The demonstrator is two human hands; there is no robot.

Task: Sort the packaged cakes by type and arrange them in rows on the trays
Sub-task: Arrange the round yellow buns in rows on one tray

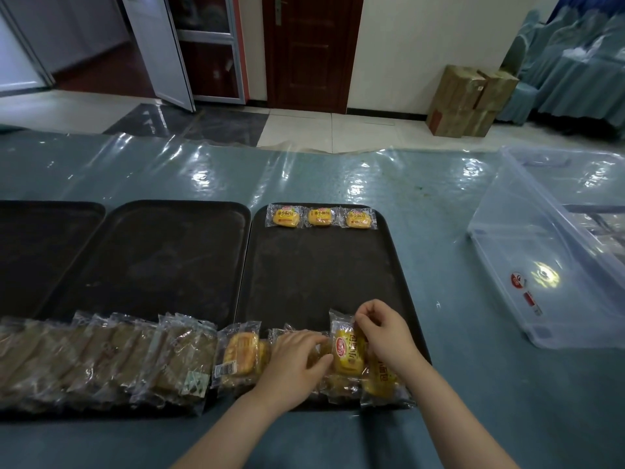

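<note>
A blue table under wrinkled clear plastic sheeting (pixel 456 198) carries 3 dark rectangular trays, and the right black tray (pixel 321 275) stretches away from both hands, with a row of 3 yellow wrapped cakes (pixel 320 216) at its far edge, well beyond the fingers. Left of the left hand (pixel 297 360) lies a long row of brown cakes in clear wrappers (pixel 111 360). The right hand (pixel 385 333) pinches the top edge of an upright yellow packaged cake (pixel 348 353) standing between the hands, while the left hand's curled fingers press on the clear-wrapped yellow cakes (pixel 240 355) beside it.
</note>
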